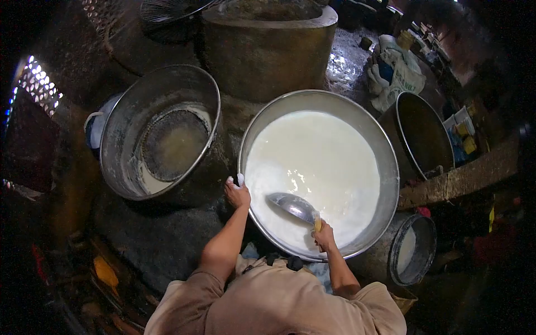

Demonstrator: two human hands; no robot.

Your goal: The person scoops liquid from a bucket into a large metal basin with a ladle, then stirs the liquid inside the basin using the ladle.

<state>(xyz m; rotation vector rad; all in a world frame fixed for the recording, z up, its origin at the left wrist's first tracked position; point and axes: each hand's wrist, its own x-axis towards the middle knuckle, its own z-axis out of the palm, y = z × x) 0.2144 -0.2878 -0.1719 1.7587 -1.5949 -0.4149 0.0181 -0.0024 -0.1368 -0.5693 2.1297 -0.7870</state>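
Note:
A wide metal vat (pixel 389 167) full of white, milky liquid (pixel 318 151) stands before me. My right hand (pixel 324 237) is wrapped round the short yellowish handle of a large metal ladle (pixel 296 206). The ladle's rounded bowl lies tilted at the liquid's surface, near the front of the vat. At the vat's left rim is my left hand (pixel 238 194), its thumb and a finger apart and white at the tips. Nothing shows in that hand; whether it touches the rim I cannot tell.
Left stands a deep metal pot (pixel 123 139) with white residue inside. A round clay-like stove (pixel 268 61) is behind. To the right are a dark drum (pixel 399 125), a wooden beam (pixel 463 178) and a tipped bucket (pixel 399 251) with white liquid. Sacks (pixel 405 78) lie further back.

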